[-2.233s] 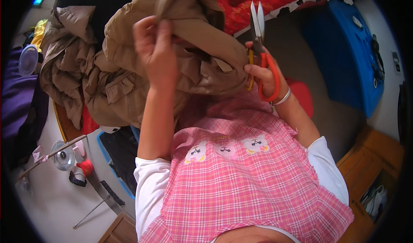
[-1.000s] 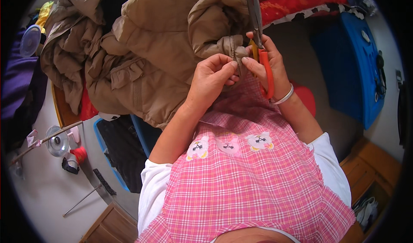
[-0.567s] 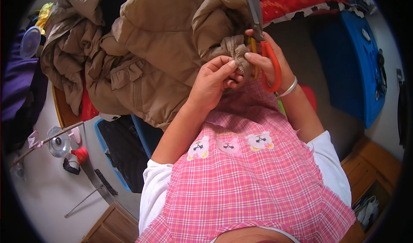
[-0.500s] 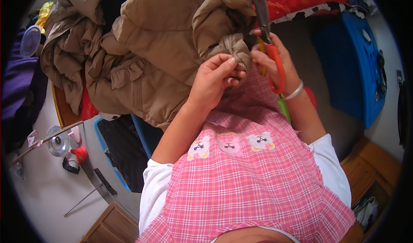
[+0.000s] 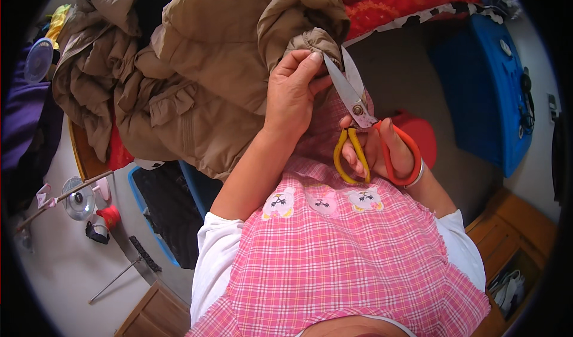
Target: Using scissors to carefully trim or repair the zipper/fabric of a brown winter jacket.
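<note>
A brown padded coat spreads out before me, its gathered sleeve end raised near the upper middle. My left hand pinches the edge of that sleeve end between thumb and fingers. In my right hand is a pair of scissors, with one red and one yellow handle, fingers through the loops. The blades stand apart and point up and left, the tip of one close beside my left fingertips and the sleeve edge. Whether a blade touches the fabric I cannot tell.
A blue box-shaped piece stands at the right, a red round stool behind my right hand. Red bedding lies at the far side. At the left are a blue-rimmed bin with dark cloth, a clear fan and purple cloth.
The scissors have swung down and turned, their blades now spread toward the sleeve end. My left hand has moved slightly up and left with the sleeve edge.
</note>
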Available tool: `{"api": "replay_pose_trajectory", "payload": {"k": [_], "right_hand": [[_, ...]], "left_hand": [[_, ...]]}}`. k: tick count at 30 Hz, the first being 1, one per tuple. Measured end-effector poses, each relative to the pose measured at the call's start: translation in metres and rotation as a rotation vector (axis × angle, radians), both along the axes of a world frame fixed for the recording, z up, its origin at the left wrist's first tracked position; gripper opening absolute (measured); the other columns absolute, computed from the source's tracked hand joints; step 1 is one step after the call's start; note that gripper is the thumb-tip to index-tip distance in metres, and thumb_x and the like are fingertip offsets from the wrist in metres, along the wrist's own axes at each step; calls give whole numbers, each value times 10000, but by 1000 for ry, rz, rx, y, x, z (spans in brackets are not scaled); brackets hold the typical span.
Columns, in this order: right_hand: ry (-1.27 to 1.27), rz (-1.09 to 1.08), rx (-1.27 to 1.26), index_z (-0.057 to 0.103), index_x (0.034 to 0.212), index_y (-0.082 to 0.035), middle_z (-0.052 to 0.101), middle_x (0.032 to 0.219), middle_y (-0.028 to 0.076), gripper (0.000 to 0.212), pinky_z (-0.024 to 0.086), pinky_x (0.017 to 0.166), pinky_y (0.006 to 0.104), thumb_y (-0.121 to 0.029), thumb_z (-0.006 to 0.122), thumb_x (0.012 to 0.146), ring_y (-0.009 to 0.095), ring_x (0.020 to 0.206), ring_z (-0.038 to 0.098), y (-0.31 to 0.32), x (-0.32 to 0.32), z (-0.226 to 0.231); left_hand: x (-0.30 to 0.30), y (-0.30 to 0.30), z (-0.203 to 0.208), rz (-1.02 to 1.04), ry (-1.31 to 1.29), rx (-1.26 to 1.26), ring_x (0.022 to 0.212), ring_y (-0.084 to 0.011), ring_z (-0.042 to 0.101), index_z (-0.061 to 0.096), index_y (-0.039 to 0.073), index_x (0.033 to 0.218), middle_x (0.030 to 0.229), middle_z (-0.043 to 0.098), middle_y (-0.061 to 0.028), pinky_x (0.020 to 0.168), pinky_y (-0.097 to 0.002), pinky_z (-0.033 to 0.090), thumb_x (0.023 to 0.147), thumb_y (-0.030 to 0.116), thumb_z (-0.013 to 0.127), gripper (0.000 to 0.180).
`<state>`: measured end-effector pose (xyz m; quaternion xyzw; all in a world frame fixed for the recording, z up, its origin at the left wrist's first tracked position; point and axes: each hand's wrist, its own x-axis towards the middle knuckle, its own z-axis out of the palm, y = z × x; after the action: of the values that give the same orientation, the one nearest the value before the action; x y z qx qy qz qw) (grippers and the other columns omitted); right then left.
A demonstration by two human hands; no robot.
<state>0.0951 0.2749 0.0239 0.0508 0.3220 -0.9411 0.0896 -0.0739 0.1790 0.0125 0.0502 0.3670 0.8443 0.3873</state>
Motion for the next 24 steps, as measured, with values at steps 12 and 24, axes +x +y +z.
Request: {"api": "replay_pose_trajectory", "payload": {"k": [12, 24], "right_hand": [[-35, 8, -154, 410, 1262, -59, 563, 876, 111, 591, 473, 613, 232, -538, 280, 941, 135, 699, 572, -2, 0, -8], [-106, 31, -252, 385, 1252, -68, 550, 856, 116, 637, 447, 592, 272, -598, 282, 913, 146, 654, 538, -5, -4, -5]], "left_hand": [[3, 2, -7, 51, 68, -30, 803, -103, 613, 572, 64, 910, 870, 605, -16, 696, -252, 542, 869, 92, 593, 54], [3, 3, -12, 72, 114, -67, 788, -94, 617, 556, 62, 934, 858, 609, -15, 696, -253, 540, 866, 74, 588, 76]]}}
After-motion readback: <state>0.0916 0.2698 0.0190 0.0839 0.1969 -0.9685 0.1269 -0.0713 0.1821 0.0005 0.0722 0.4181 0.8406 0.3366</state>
